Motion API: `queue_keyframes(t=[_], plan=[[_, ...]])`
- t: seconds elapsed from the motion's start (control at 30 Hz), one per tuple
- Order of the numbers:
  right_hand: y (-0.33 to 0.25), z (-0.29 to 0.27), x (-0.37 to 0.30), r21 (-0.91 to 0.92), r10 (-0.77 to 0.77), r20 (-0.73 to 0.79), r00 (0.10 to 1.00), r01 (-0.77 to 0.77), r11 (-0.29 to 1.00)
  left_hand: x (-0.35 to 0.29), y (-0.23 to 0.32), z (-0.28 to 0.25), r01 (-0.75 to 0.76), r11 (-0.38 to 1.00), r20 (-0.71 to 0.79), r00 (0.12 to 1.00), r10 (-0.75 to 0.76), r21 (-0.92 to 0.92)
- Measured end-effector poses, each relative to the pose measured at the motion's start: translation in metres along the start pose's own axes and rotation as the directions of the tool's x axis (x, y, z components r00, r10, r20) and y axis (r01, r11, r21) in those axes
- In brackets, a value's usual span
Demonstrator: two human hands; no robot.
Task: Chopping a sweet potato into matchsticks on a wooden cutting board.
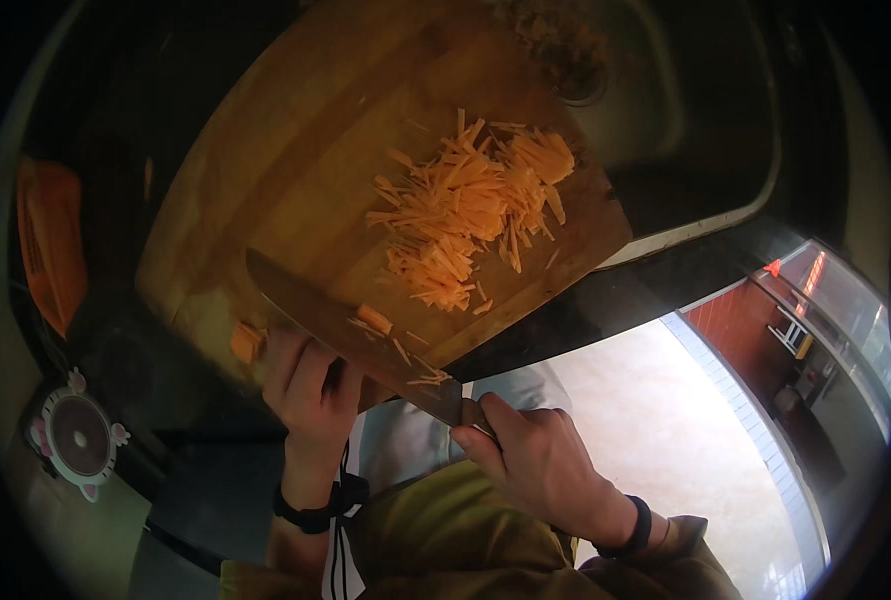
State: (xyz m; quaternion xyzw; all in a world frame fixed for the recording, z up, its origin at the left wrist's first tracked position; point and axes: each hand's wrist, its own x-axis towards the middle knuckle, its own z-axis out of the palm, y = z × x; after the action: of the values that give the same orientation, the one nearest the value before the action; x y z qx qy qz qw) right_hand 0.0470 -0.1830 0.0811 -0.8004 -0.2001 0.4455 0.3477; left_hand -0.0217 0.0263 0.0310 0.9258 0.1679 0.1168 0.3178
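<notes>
My right hand (531,455) grips the handle of a kitchen knife (316,312), its broad blade slanting up and left over the near edge of a wooden cutting board (256,190). Curled fingers of my left hand (311,385) are close against the near side of the blade; what they hold, if anything, is hidden. An orange vegetable chunk (248,342), likely carrot, lies left of those fingers. Just beyond the blade is a small orange piece (374,320). Thin orange strips (428,378) cling to the blade. A heap of orange shreds (466,205) lies on the board's right half.
Right of the board is a sink with a pale rim (696,222); a container of scraps (556,45) stands at the far side. An orange package (51,240) and a round animal-shaped item (78,438) are at left. Sunlit floor (656,400) shows below the counter.
</notes>
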Motion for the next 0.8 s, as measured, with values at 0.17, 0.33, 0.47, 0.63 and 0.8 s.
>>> queue_keyframes(t=[0.17,0.33,0.47,0.63,0.8], plan=[[-0.004,-0.008,0.006,-0.033,0.067,-0.009,0.998,-0.067,0.997,0.001,0.002,-0.002,0.008,1.000,0.011,1.000,-0.008,-0.008],[-0.002,0.005,0.006,0.007,0.117,0.024,0.993,-0.117,0.993,0.000,-0.007,-0.006,-0.007,0.999,0.035,0.999,0.008,-0.031],[-0.009,0.006,0.002,-0.006,0.028,-0.026,0.999,-0.028,1.000,0.000,-0.007,-0.002,-0.034,0.999,0.042,0.999,0.035,-0.029],[-0.006,0.011,0.004,-0.009,0.016,-0.068,0.998,-0.017,1.000,0.002,-0.009,-0.005,-0.117,0.993,0.029,0.993,0.116,0.018],[-0.001,0.015,0.011,-0.118,-0.024,-0.128,0.991,0.009,0.993,0.002,-0.007,-0.007,-0.061,0.998,0.021,0.998,0.061,0.000]])
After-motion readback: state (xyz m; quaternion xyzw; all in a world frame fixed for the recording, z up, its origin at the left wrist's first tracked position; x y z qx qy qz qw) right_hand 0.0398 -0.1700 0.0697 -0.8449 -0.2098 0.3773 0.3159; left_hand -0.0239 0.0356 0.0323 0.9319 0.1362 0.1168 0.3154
